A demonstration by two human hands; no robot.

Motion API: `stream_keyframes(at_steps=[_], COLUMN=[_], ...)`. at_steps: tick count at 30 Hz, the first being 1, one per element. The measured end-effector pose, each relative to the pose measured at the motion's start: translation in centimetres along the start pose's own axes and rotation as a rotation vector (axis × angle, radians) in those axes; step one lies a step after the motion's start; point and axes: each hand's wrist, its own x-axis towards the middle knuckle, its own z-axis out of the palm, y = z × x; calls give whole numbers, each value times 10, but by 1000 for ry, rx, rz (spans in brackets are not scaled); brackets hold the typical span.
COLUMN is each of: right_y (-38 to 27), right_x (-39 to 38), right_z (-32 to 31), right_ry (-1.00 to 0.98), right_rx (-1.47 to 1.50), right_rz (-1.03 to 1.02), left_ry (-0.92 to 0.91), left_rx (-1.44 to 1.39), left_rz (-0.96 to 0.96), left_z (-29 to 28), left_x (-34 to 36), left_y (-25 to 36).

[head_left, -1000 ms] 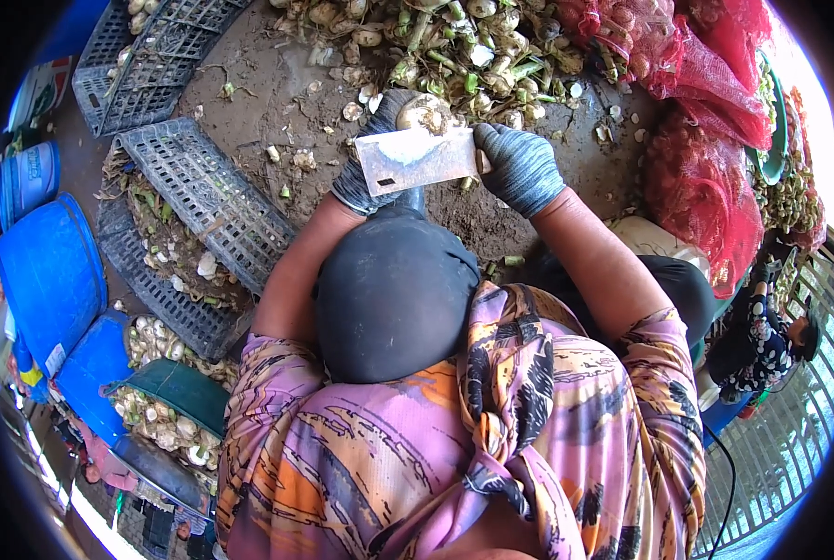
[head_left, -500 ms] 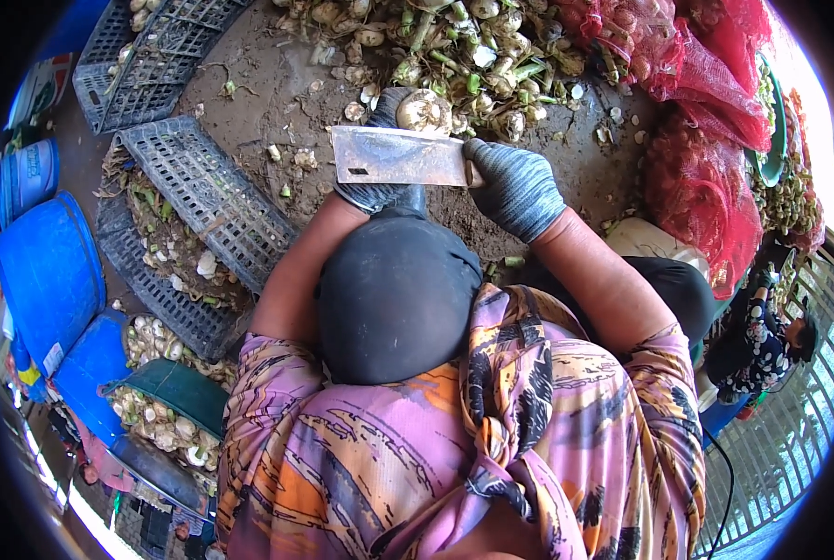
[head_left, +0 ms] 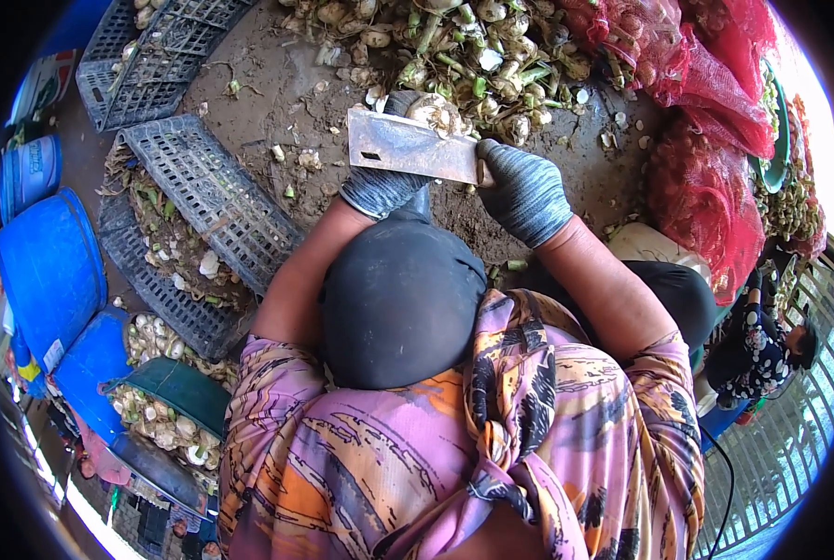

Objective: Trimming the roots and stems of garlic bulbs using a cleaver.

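my left hand (head_left: 380,189) is closed around a round white bulb (head_left: 433,112), but the knife (head_left: 412,147) hides most of that grip. my right hand (head_left: 526,194) is shut tight on the knife's handle. the bulb sits up in front of me, at the far edge of the blade. the blade's long side runs left to right, with its handle end a bit nearer to me. my left hand is the nearer one to the bulb. past the bulb lies the big heap (head_left: 506,75). my dark knee (head_left: 398,299) is just on my side. there is muddy ground (head_left: 268,112) toward the crate (head_left: 214,198) on the left, and more mud toward the red sacks (head_left: 701,191).
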Motion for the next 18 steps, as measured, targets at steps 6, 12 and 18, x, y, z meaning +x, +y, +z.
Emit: stream_keyframes(at_steps=[6,12,18], right_y=[-4,-5,19], right_x=[-3,0,10], right_z=[1,2,24], right_ry=[-10,-94,-67], right_rx=[13,12,-82], right_rz=[-46,-2,-34], left_ry=[33,-60,0], left_rx=[-663,-388,-562], left_rz=[-290,-208,-184], left_z=[3,4,-23], left_x=[-3,-9,2], left_y=[2,-8,34])
